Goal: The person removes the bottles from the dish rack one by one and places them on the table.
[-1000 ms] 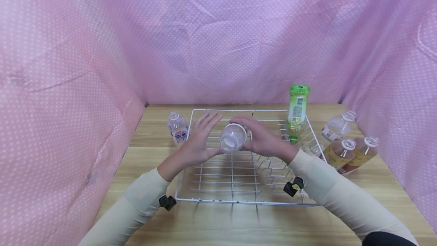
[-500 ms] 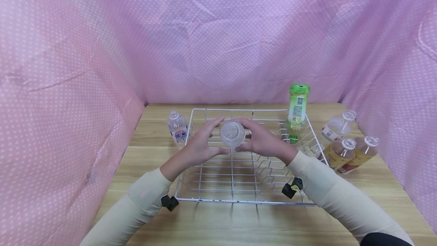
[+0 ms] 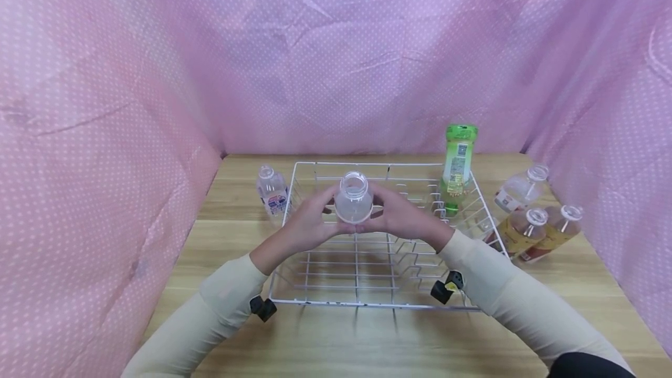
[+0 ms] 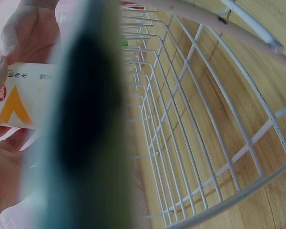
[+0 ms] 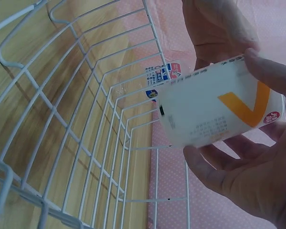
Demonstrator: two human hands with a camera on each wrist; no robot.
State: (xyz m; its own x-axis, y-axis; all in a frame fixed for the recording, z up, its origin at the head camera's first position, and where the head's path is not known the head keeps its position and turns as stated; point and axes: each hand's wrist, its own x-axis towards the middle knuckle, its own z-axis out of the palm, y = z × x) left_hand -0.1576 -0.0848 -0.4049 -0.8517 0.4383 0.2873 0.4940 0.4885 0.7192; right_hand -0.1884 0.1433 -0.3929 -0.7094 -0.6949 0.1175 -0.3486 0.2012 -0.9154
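Observation:
A clear plastic bottle stands between my two hands over a white wire rack, its open mouth facing up. A white label with an orange V mark wraps its side in the wrist views. My left hand holds it from the left, thumb along the near side. From the right, my right hand grips it with thumb and fingers around the label. Both thumbs come close together at the bottle's near side. A black device partly blocks the left wrist view.
The white wire rack lies on a wooden table. An upside-down green bottle leans at its right back. A small clear bottle stands left of the rack. Right of it are a clear bottle and two yellow-labelled bottles. Pink cloth hangs around.
The bottle has turned over between the hands: its base faced the camera before, and its mouth faces up now. The left fingers have closed in around it.

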